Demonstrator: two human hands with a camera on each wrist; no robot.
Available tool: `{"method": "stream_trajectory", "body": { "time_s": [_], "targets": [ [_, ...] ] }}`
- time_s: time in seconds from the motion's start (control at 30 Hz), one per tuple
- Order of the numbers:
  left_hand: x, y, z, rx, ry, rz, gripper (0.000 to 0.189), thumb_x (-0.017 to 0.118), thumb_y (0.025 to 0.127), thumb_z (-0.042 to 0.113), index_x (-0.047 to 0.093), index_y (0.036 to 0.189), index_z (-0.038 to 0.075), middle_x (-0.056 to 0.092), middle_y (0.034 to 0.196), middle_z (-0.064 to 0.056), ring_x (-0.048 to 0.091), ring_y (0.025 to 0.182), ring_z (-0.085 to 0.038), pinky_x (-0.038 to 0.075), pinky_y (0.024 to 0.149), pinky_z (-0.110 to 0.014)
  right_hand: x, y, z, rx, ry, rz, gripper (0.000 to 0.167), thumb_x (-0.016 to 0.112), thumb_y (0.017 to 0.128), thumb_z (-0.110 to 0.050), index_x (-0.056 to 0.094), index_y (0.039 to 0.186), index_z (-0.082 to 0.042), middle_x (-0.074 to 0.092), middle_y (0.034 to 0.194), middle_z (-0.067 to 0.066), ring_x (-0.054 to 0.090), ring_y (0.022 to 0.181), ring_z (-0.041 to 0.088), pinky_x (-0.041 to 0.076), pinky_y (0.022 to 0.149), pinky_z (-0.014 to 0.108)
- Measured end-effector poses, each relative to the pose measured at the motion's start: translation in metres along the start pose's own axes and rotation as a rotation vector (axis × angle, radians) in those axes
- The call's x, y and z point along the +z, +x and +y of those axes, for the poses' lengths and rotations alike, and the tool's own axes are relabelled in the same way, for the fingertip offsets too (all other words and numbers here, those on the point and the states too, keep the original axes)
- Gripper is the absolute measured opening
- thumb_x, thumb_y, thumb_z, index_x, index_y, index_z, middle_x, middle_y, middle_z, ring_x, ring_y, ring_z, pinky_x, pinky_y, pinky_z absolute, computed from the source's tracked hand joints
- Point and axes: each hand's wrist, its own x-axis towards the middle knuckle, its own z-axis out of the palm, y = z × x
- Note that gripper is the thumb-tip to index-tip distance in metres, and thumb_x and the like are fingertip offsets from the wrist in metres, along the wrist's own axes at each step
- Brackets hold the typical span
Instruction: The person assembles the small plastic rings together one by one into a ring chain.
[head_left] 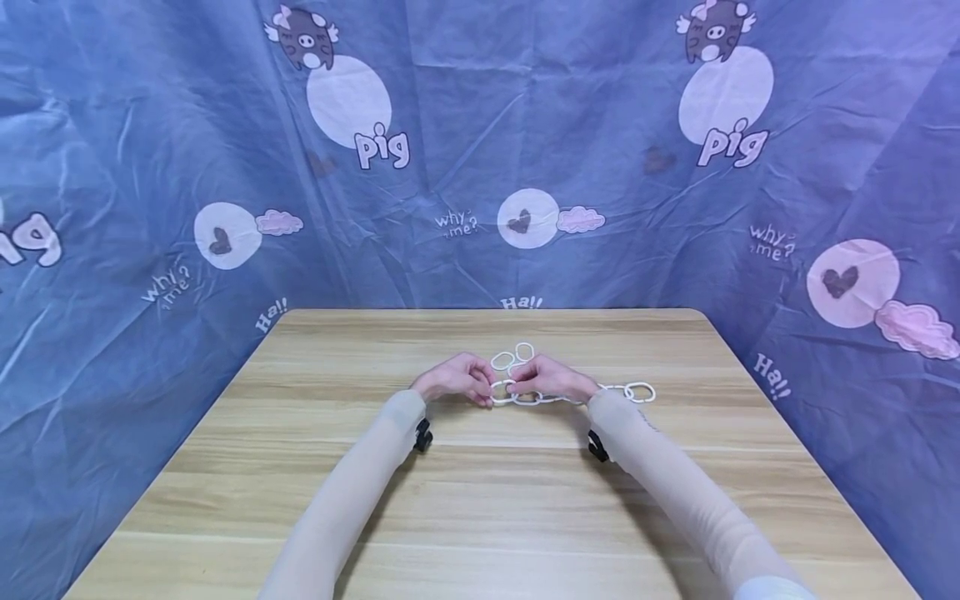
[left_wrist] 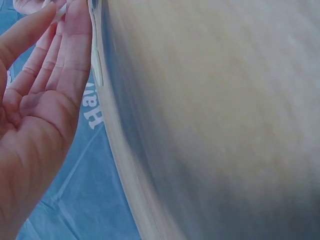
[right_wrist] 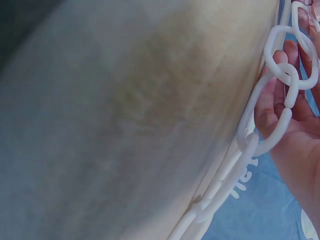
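A chain of white plastic links [right_wrist: 286, 127] runs across the table between and past both hands. My left hand [head_left: 461, 377] pinches the link at the chain's left end between thumb and fingers; in the left wrist view only a sliver of white link [left_wrist: 61, 11] shows at the fingertips. Close by on the right, my right hand [head_left: 553, 377] grips the chain around where that end link meets its neighbour. In the right wrist view several joined links hang in front of the right palm [right_wrist: 295, 142]. Part of the chain is hidden under the right wrist in the head view.
Beyond the hands lie a few white links [head_left: 533, 352], one partly hidden by the right hand. The chain's far end link [head_left: 654, 392] rests to the right of the right wrist. The wooden table [head_left: 480, 500] backs onto a blue printed cloth [head_left: 465, 275].
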Motion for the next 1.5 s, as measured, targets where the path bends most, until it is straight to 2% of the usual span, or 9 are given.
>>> {"method": "stream_trajectory", "body": {
  "time_s": [0.1,0.23,0.37,0.5,0.77,0.9,1.17,1.3,1.5],
  "targets": [
    [0.000,0.000,0.000,0.000,-0.003,0.000,0.021,0.058,0.088,-0.012,0.057,0.109,-0.013,0.070,0.084,-0.013,0.071,0.076,-0.022,0.061,0.078,-0.037,0.000,0.000,0.001,0.004,0.006,0.022,0.020,0.067,0.093,-0.017,0.073,0.092,0.002,0.048,0.068,-0.003,0.044,0.066,0.010,0.036,0.057,0.017],
    [-0.002,0.000,0.001,0.007,-0.002,-0.009,0.020,0.060,0.089,-0.009,0.058,0.109,-0.011,0.072,0.086,-0.014,0.071,0.076,-0.021,0.061,0.077,-0.036,0.000,-0.003,0.000,0.049,0.061,0.040,0.023,0.068,0.093,-0.020,0.074,0.098,0.001,0.053,0.069,-0.003,0.046,0.068,0.011,0.038,0.058,0.019],
    [-0.005,0.000,0.001,0.016,0.008,-0.005,0.024,0.066,0.091,0.003,0.062,0.112,-0.006,0.073,0.090,-0.015,0.071,0.075,-0.021,0.061,0.075,-0.036,-0.002,-0.005,-0.002,0.091,0.094,0.044,0.023,0.068,0.092,-0.022,0.075,0.102,-0.002,0.060,0.071,0.001,0.048,0.066,0.011,0.040,0.057,0.020],
    [-0.012,0.001,-0.001,0.024,0.025,0.048,0.030,0.068,0.092,0.012,0.063,0.117,-0.003,0.074,0.090,-0.012,0.070,0.075,-0.020,0.060,0.072,-0.033,-0.003,-0.004,-0.001,0.096,0.112,0.039,0.023,0.068,0.093,-0.021,0.075,0.104,-0.002,0.064,0.073,0.003,0.049,0.065,0.011,0.040,0.056,0.019],
    [-0.017,0.012,-0.003,-0.003,0.111,0.154,0.024,0.065,0.093,0.009,0.065,0.113,-0.003,0.073,0.094,-0.013,0.068,0.079,-0.017,0.058,0.070,-0.030,-0.002,-0.003,0.002,0.091,0.126,0.029,0.022,0.071,0.091,-0.020,0.075,0.103,-0.003,0.065,0.078,0.001,0.048,0.072,0.012,0.039,0.060,0.020],
    [-0.016,0.019,-0.003,-0.001,0.162,0.197,0.024,0.065,0.093,0.009,0.065,0.114,-0.001,0.071,0.091,-0.012,0.064,0.076,-0.016,0.055,0.064,-0.025,-0.001,-0.004,0.001,0.093,0.146,0.022,0.021,0.071,0.090,-0.019,0.075,0.103,-0.002,0.068,0.081,-0.001,0.048,0.073,0.011,0.039,0.061,0.020],
    [-0.012,0.024,0.001,-0.035,0.279,0.223,0.033,0.059,0.096,0.009,0.061,0.129,0.007,0.062,0.082,-0.009,0.051,0.060,-0.014,0.045,0.054,-0.023,-0.001,-0.004,0.000,0.102,0.157,0.010,0.022,0.071,0.090,-0.019,0.075,0.104,-0.003,0.072,0.087,-0.001,0.051,0.077,0.011,0.041,0.066,0.022],
    [-0.012,0.025,0.001,-0.046,0.315,0.231,0.027,0.059,0.096,0.007,0.064,0.122,0.006,0.060,0.077,-0.006,0.049,0.055,-0.012,0.043,0.051,-0.022,-0.002,-0.003,0.001,0.100,0.124,0.013,0.020,0.071,0.091,-0.020,0.076,0.102,-0.005,0.068,0.084,-0.004,0.049,0.078,0.010,0.040,0.068,0.022],
    [-0.014,0.022,-0.003,-0.040,0.329,0.236,0.012,0.064,0.092,0.006,0.070,0.102,0.002,0.057,0.069,-0.001,0.049,0.055,-0.010,0.043,0.051,-0.020,-0.002,-0.003,0.003,0.098,0.100,0.016,0.017,0.070,0.091,-0.020,0.077,0.100,-0.008,0.066,0.083,-0.005,0.048,0.078,0.010,0.040,0.068,0.021]
  ]
}}
